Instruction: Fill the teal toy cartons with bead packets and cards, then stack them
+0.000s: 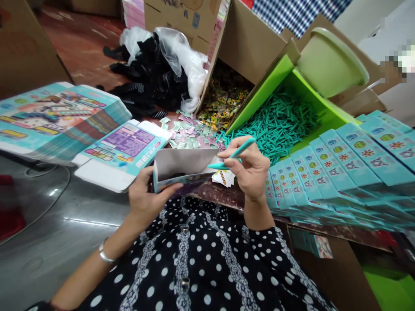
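Note:
My left hand [146, 195] is closed round a small printed carton [181, 164], its open end turned to the right and its grey inside showing. My right hand [254, 170] pinches slim teal pointed plastic sticks [244, 148]; at least two show, and one tip lies at the carton's opening. Just behind my right hand, a heap of similar teal sticks [275, 121] fills a bright green bin. Below the carton's open end lies a little stack of white printed cards [223, 178]. Small pink and pale green packets [191, 134] are scattered behind the carton.
Flattened printed cartons [58, 116] are piled at the left, with another flat carton [125, 149] beside them. Rows of filled-out teal boxes [337, 160] stand at the right. Behind are a cardboard box of small colourful pieces [223, 101], black strips [152, 73] and a pale green tub [330, 62].

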`<state>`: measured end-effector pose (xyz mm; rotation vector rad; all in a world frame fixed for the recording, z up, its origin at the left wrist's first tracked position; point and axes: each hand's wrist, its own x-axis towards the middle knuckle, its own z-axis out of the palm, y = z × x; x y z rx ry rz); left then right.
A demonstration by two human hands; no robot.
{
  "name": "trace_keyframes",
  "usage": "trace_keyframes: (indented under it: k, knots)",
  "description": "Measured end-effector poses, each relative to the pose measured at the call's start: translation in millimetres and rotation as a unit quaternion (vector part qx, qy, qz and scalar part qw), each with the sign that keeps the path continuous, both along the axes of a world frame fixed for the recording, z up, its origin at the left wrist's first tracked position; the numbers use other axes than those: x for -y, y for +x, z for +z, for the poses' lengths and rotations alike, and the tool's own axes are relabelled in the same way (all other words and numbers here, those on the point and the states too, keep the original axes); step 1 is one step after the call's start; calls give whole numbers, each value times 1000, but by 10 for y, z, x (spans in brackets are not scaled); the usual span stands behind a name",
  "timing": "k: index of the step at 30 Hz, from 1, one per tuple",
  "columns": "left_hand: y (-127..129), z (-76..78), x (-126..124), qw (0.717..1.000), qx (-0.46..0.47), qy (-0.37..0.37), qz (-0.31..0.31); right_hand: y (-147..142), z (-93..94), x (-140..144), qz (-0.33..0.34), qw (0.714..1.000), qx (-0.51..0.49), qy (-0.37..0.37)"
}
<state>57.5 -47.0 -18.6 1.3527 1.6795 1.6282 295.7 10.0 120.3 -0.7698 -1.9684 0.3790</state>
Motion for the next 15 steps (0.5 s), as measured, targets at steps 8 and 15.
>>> trace_keyframes:
  k: [8,15]
  knots:
    - [17,-157,92,998,-35,-11,-56,-50,-62,123,72,991,110,-12]
    - [24,-162,-38,998,33,-60,-5,0,-202,-172,-21,994,65,-82]
